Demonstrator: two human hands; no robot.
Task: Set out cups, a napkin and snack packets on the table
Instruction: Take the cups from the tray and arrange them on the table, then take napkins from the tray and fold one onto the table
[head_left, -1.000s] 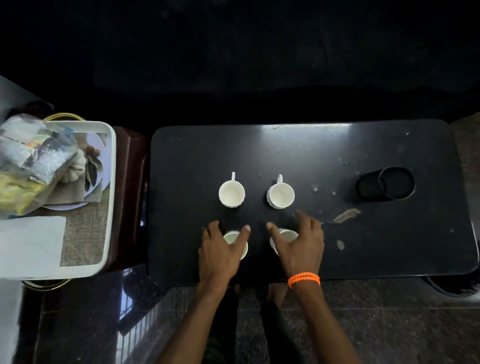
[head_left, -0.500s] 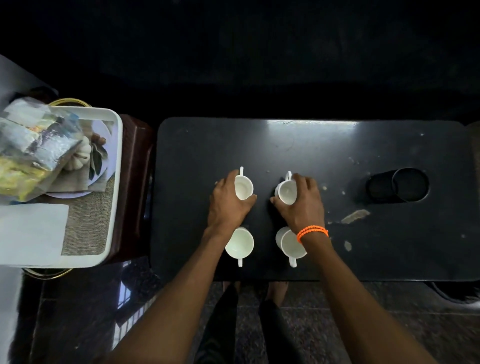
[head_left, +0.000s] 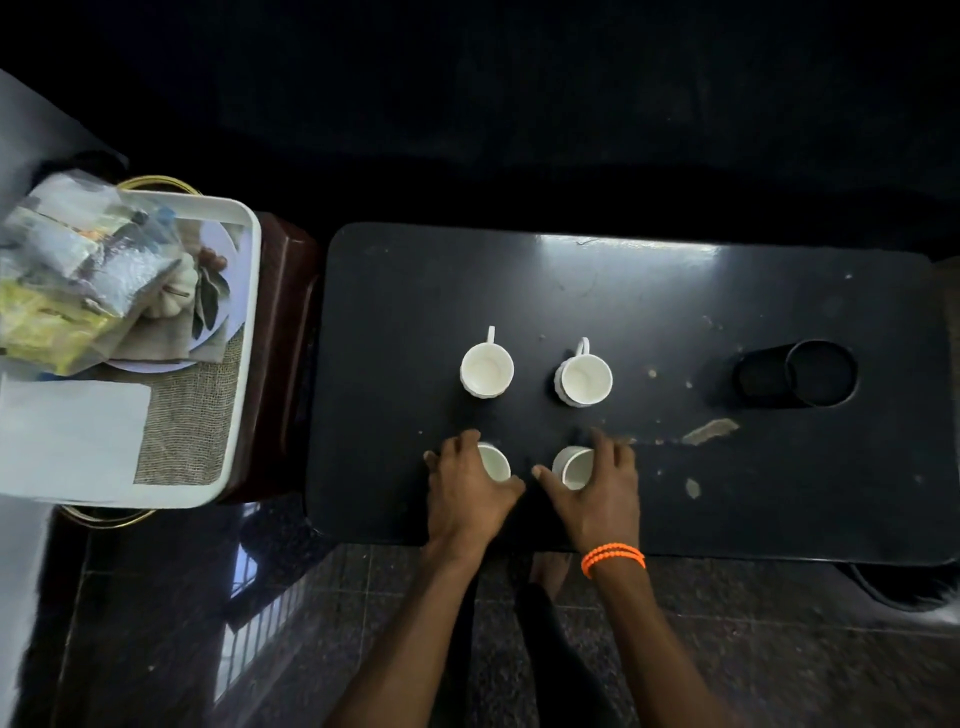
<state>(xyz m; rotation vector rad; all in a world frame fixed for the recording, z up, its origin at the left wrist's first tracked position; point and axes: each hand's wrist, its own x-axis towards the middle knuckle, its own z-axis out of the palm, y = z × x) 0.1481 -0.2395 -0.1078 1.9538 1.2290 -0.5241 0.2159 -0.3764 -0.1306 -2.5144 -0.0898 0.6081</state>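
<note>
Several white cups stand on the black table (head_left: 675, 312). The two far cups, left (head_left: 487, 370) and right (head_left: 584, 378), stand free with handles pointing away from me. My left hand (head_left: 467, 491) is wrapped around the near left cup (head_left: 494, 462). My right hand (head_left: 597, 493), with an orange bracelet on the wrist, grips the near right cup (head_left: 574, 466). Both near cups are partly hidden by my fingers. Snack packets (head_left: 78, 280) and a white napkin (head_left: 72, 431) lie on the white tray (head_left: 244, 364) at the left.
The tray rests on a dark red stand (head_left: 283, 364) beside the table's left end. A black ring-shaped object (head_left: 797, 373) lies on the table's right part, near scuffed patches. A patterned plate (head_left: 213, 291) sits under the packets. Dark tiled floor lies below.
Half a second ago my hands were on the two far cups. They have drawn back toward me and now close around the two near cups.
</note>
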